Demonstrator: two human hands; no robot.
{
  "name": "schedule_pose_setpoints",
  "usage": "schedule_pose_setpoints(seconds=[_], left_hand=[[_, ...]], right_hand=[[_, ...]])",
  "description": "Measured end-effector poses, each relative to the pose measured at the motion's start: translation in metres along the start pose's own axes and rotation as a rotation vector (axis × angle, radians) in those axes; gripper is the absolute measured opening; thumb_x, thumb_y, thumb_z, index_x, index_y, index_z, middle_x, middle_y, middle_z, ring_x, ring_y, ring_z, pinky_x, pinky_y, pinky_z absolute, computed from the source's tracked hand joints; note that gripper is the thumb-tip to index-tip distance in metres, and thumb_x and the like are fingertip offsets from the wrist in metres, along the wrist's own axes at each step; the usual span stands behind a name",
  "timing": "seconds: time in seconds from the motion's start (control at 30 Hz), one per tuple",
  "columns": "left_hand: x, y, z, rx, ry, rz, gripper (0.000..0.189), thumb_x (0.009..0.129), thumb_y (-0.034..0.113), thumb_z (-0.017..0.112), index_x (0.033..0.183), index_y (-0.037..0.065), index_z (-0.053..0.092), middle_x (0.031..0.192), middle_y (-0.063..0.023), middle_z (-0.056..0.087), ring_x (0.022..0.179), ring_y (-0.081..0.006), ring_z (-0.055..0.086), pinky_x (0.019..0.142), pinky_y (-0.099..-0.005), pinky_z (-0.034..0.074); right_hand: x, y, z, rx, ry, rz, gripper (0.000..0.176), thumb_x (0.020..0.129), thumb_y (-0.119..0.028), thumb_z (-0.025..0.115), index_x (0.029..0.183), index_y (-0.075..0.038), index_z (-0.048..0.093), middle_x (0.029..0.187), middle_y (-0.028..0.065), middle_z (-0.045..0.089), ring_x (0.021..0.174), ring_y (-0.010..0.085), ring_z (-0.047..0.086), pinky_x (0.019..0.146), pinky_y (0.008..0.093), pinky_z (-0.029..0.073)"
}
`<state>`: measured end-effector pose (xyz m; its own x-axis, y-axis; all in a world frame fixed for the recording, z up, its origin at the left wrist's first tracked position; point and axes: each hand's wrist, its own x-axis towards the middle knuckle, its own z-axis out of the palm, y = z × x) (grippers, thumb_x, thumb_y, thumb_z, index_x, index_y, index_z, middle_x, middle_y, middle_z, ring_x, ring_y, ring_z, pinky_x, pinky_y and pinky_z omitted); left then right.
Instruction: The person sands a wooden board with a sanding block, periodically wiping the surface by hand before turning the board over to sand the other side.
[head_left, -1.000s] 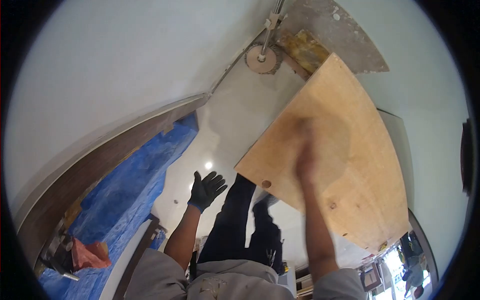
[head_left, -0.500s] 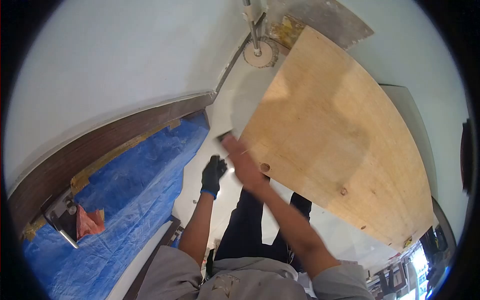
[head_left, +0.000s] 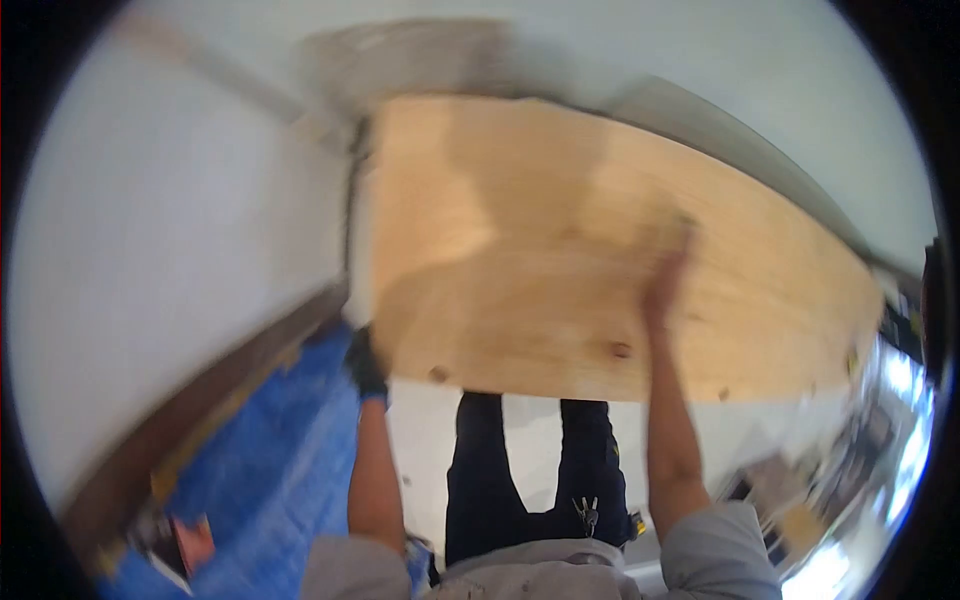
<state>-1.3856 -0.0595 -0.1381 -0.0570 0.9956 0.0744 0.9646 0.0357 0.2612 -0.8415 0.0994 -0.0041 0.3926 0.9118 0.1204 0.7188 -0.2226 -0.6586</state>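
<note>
A large pale plywood board (head_left: 540, 270) with one curved edge spans the middle of the view. At its lower left corner is my left hand (head_left: 366, 366), in a dark glove with a blue cuff; motion blur hides its fingers and whether it grips the edge. My bare right hand (head_left: 666, 282) is over the right half of the board, strongly smeared. A faint dark smear shows at its fingertips, too blurred to identify.
Blue sheeting (head_left: 270, 450) lies at the lower left along a brown ledge (head_left: 200, 410). A pale wall (head_left: 190, 250) rises at the left. Behind the board stands a grey panel (head_left: 730, 140). Assorted items (head_left: 800, 500) are at the lower right.
The view has turned, and the board now lies more crosswise. My right hand has moved from beside my left hand to over the board's right half. My left hand is now at the board's corner.
</note>
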Motion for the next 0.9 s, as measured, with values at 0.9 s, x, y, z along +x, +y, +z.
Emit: schedule_pose_setpoints(seconds=[0.9], left_hand=[[0.258, 0.536, 0.046, 0.182, -0.035, 0.594, 0.061, 0.094, 0.041, 0.044, 0.138, -0.001, 0.038, 0.144, -0.0278, 0.033, 0.137, -0.0418, 0.025, 0.113, -0.0582, 0.007]], right_hand=[[0.047, 0.209, -0.121, -0.252, 0.366, 0.189, 0.054, 0.085, 0.001, 0.042, 0.139, 0.003, 0.036, 0.145, 0.0202, 0.036, 0.139, 0.0359, 0.027, 0.114, 0.045, 0.022]])
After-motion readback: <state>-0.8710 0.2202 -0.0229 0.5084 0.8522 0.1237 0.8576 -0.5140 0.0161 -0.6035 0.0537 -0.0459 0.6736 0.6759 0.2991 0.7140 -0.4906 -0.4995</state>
